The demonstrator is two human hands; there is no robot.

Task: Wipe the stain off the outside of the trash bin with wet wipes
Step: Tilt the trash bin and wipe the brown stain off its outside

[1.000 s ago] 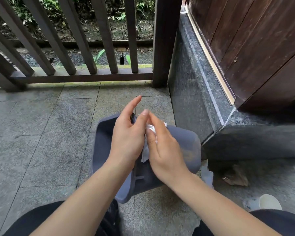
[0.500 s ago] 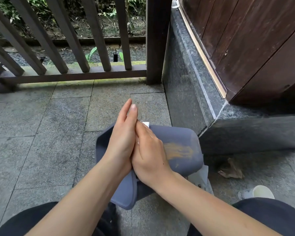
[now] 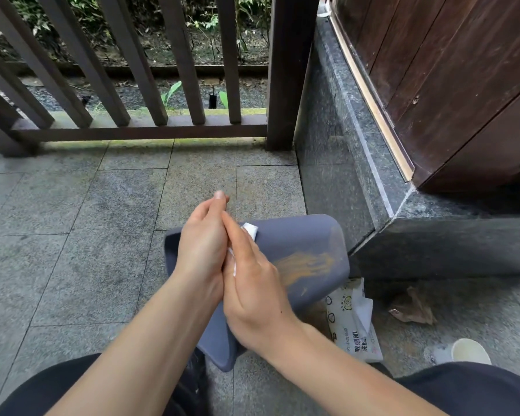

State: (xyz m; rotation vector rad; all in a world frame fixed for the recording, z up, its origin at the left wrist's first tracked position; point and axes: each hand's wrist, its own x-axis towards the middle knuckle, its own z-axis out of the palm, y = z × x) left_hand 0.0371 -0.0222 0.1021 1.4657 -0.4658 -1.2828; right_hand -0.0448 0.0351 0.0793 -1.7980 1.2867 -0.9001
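Observation:
A blue-grey trash bin [image 3: 297, 235] lies on its side on the stone floor, its mouth to the left. An orange-brown stain [image 3: 305, 264] is smeared across its upper side. My left hand [image 3: 203, 241] and my right hand [image 3: 252, 283] are pressed palm to palm above the bin. A white wet wipe [image 3: 249, 230] is squeezed between them, with only a corner and an edge showing. A pack of wet wipes [image 3: 353, 322] lies on the floor right of the bin, one wipe sticking out of it.
A dark stone step [image 3: 357, 175] and a wooden door [image 3: 448, 85] stand on the right. A wooden railing [image 3: 138, 127] closes the far side. A crumpled brown scrap [image 3: 412, 307] and a paper cup [image 3: 470, 351] lie at the lower right. My dark-clothed knees fill the bottom.
My hands have closed flat together on the wipe, hiding most of it. The view has dropped, so the stain and the wipes pack now show.

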